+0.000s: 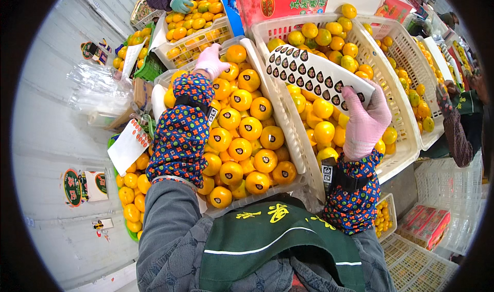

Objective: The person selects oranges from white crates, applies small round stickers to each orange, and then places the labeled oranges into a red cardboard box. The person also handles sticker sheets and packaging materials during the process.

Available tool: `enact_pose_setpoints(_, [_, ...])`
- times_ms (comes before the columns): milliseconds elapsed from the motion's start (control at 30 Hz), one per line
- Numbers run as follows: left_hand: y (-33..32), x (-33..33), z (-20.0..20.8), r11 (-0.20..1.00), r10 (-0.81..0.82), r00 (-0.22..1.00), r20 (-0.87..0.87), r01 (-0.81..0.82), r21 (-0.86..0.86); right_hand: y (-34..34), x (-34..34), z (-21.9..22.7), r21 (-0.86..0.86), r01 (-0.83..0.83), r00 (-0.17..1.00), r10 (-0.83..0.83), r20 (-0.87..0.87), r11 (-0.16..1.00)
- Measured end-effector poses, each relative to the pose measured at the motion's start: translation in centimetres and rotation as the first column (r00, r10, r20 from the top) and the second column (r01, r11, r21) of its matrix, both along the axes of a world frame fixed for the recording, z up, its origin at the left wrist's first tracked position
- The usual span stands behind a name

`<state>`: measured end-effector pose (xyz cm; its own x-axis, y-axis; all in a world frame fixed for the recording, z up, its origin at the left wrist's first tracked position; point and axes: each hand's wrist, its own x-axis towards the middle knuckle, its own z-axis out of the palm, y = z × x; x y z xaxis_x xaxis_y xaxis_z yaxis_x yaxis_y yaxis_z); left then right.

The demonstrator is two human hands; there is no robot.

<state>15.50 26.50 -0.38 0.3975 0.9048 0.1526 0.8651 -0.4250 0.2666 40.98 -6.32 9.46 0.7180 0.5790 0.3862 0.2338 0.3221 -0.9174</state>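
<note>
Right hand (368, 118) is pinching the white sticker sheet (309, 72) by its right end, thumb on top; sheet is extending left over the right crate (406, 137). Left hand (211, 61) is sitting at the left crate's (280, 109) far end, fingers partly curled beside stickered oranges (240, 149); can't tell if it's gripping one. Sheet is hiding some loose fruit (323, 131); crate walls are running between hands. Red-sticker sheet (126, 152) is lying left. Count: two hands, one sheet held, one lying; fruit's overlapping too much to count.
</note>
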Motion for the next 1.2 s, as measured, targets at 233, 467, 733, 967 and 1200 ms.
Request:
enact_pose_setpoints(233, [6.0,0.6,-0.3,0.829,-0.022,0.761,0.649,0.377,-0.414,-0.2,-0.4,0.3,-0.035,0.003,0.999,-0.004,-0.035,0.999])
enact_pose_setpoints(467, [5.6,4.2,-0.2,0.981,-0.107,0.971,0.215,0.138,-0.135,0.0,-0.4,-0.1,-0.085,0.022,1.0,-0.023,-0.006,0.996])
enact_pose_setpoints(733, [-4.4,4.7,9.4,0.922,-0.388,0.793,0.47,0.336,0.193,0.0,0.2,-0.2,-0.039,-0.221,0.958,0.21,-0.194,0.974])
enact_pose_setpoints(967, [-12.3,3.2,12.9,0.649,-0.597,0.674,0.435,0.724,-0.232,0.3,0.7,-0.9,-0.089,-0.408,0.896,0.381,-0.227,0.908])
enact_pose_setpoints(1200, [-14.8,-0.3,14.0,0.864,-0.42,0.878,0.229,0.464,-0.195,0.8,1.7,0.4,0.196,-0.274,0.888,0.326,-0.323,0.941])
